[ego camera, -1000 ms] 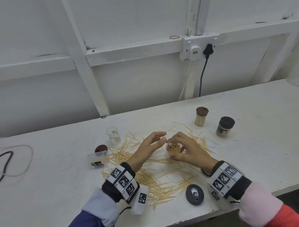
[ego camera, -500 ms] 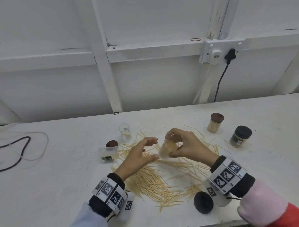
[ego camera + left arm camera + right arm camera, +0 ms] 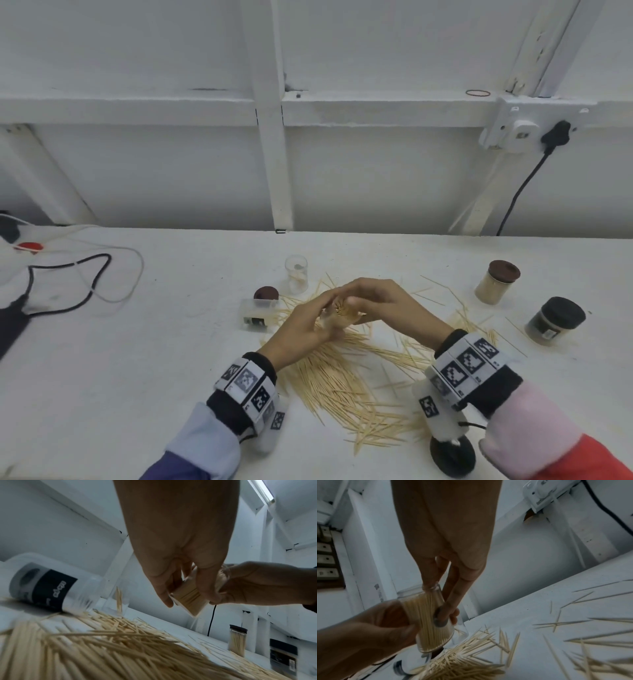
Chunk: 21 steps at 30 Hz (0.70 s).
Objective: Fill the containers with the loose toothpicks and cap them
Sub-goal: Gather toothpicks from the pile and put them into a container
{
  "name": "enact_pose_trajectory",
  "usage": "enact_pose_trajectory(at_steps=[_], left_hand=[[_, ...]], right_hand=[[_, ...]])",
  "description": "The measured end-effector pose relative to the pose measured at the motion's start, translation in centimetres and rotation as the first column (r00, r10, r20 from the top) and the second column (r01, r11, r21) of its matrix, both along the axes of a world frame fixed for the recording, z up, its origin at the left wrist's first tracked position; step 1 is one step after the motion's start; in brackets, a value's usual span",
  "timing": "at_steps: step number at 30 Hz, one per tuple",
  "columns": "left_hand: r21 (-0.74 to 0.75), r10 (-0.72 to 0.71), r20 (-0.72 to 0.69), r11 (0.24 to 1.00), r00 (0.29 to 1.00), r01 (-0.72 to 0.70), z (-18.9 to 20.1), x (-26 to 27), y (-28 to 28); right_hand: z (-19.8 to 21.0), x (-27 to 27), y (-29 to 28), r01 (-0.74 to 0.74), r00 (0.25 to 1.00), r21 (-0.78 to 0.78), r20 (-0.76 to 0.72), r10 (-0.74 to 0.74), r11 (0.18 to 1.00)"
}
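A clear container (image 3: 339, 313) packed with toothpicks is held tilted just above the loose toothpick pile (image 3: 342, 387). My left hand (image 3: 322, 311) wraps its lower part; its thumb and fingers (image 3: 171, 582) curl round the container (image 3: 188, 599). My right hand (image 3: 359, 298) grips the open upper end, with fingers (image 3: 452, 588) lying along the container (image 3: 431, 622). A clear container (image 3: 296, 274) holding a few toothpicks stands upright behind the pile. Another container (image 3: 258, 313) with a black label lies on its side beside a brown cap (image 3: 266, 293).
A full brown-capped container (image 3: 496, 282) and a black-capped jar (image 3: 555, 320) stand at the right. A black cap (image 3: 452, 457) lies at the table's front edge under my right wrist. Cables (image 3: 85, 274) trail across the left of the table (image 3: 137, 377).
The container, earlier upright on the table in my right hand alone, is now lifted and tilted. My left hand, open beside it before, has closed round it.
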<state>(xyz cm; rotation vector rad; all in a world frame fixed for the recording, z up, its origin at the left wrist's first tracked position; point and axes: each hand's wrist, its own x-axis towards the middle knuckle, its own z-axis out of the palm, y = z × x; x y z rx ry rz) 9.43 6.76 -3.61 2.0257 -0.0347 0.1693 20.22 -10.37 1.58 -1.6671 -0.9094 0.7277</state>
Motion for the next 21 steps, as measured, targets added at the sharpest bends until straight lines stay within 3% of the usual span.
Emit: enact_pose_trajectory(at_steps=[5, 8, 10, 13, 16, 21], left_hand=[[0.017, -0.033, -0.061, 0.999, 0.998, 0.034, -0.5, 0.0, 0.8], [0.054, 0.042, -0.093, 0.998, 0.995, -0.038, -0.9, -0.2, 1.9], [0.089, 0.128, -0.081, 0.989, 0.988, -0.121, -1.1, -0.2, 2.5], [0.116, 0.194, -0.042, 0.975, 0.980, -0.188, -1.3, -0.1, 2.8], [0.130, 0.207, -0.017, 0.971, 0.978, -0.203, -1.5, 0.3, 2.5], [0.182, 0.239, 0.009, 0.955, 0.971, -0.236, -1.7, 1.1, 2.1]], right_hand=[[-0.2, 0.3, 1.0, 0.031, 1.000, -0.030, 0.000, -0.031, 0.999], [-0.1, 0.7, 1.2, 0.137, 0.989, -0.070, -0.055, -0.141, 0.988], [-0.5, 1.2, 1.2, 0.199, 0.975, -0.174, 0.137, -0.176, 0.964], [-1.5, 1.0, 1.1, 0.114, 0.890, -0.447, 0.443, 0.109, 0.887], [-2.5, -0.8, 1.6, 0.042, 0.809, -0.589, 0.494, 0.318, 0.807], [-3.8, -3.2, 2.9, 0.120, 0.717, -0.700, 0.552, 0.426, 0.704]])
